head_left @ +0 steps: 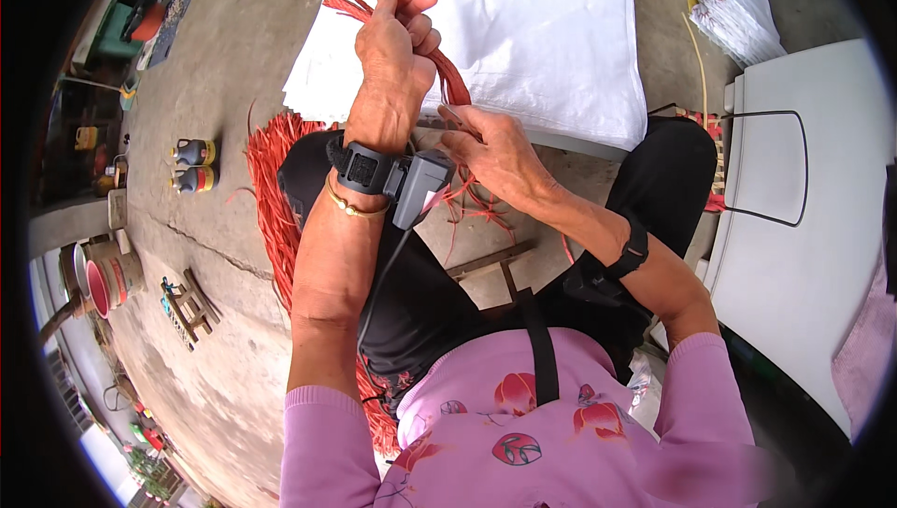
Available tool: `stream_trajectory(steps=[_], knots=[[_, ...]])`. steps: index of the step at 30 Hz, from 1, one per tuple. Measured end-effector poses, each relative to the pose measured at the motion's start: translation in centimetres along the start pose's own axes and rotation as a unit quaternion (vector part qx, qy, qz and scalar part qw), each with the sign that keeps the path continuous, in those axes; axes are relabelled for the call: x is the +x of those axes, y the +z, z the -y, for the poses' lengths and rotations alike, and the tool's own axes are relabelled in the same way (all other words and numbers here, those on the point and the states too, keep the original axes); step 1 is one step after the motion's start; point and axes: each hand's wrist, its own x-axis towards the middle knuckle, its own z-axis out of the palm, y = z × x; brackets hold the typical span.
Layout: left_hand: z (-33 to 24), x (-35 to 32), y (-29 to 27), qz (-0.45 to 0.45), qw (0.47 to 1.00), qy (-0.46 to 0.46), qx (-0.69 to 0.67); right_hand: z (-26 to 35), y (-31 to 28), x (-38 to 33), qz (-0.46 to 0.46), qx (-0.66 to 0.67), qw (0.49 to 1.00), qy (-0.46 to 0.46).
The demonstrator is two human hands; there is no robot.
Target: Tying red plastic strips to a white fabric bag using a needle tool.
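A thin bundle of red strands [450,78] runs across the near left part of a stack of white woven sheets [542,31]. My left hand [397,36] is closed around its upper part, and loose ends stick out past the thumb to the upper left. At the lower end of the bundle, by the near edge of the stack, my right hand [495,148] pinches the strands between thumb and fingers. Some of the right fingertips are hidden. More thin red strands [481,204] hang down below my hands, between my knees.
A large heap of red strands [271,200] lies beside my left leg. Two dark bottles [194,179] and a small wooden stool [192,307] stand on the concrete floor at left. On the right are a white cabinet-like surface [804,162] and folded white sacks [738,17].
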Motion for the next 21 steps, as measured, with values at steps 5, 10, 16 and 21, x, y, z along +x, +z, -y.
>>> stream_trajectory(steps=[5, 10, 16, 21], knots=[[0.2, -0.2, 0.4, -0.003, 1.000, 0.024, -0.003, 0.5, -0.1, -0.5, 0.015, -0.045, 0.999, 0.009], [0.5, -0.4, 1.0, -0.016, 1.000, 0.015, -0.002, -2.9, 0.6, 0.9, -0.058, -0.058, 0.995, -0.054], [0.5, -0.3, 1.2, -0.003, 1.000, 0.004, -0.017, -2.4, 0.7, 2.0, -0.043, 0.138, 0.989, -0.020], [-1.1, 0.9, 0.2, -0.018, 0.999, 0.008, -0.049, -0.2, -2.6, 1.1, 0.029, 0.062, 0.998, -0.001]])
